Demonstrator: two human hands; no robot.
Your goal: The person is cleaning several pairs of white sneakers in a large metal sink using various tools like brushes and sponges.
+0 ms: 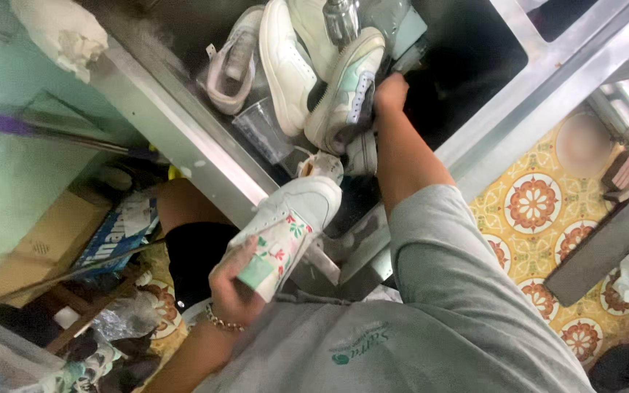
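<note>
the left hand point(233, 285) is curled around the heel end of a white sneaker with a floral panel point(285, 231), its grip pressed together on the shoe's back and side, thumb over the pale green heel tab. a thin bracelet point(221, 320) sits at that wrist. the sneaker is held tilted, toe pointing up toward the steel sink point(183, 138), just above the sink's front rim and over the person's lap.

the right hand point(391, 91) reaches forward into the sink, the forearm stretching out from a grey sleeve point(438, 255). it rests against a white and mint sneaker point(345, 91) standing on its side; i cannot tell whether its grip is spread or pinching, since the fingers are hidden behind the shoe.

beside that shoe in the basin lie a plain white sneaker point(285, 65) standing on edge and a greyish pink-trimmed sneaker point(233, 62) further left, all close together and touching in places. a clear plastic cup point(262, 129) lies tilted just beneath them near the front wall. a metal tap point(340, 20) juts down over the shoes.

to the right, the floor point(540, 200) shows yellow patterned tiles. at the left, under the sink's edge, sit a cardboard box point(45, 240) and a blue package point(114, 233), with a crumpled white cloth point(63, 33) up on the rim
</note>
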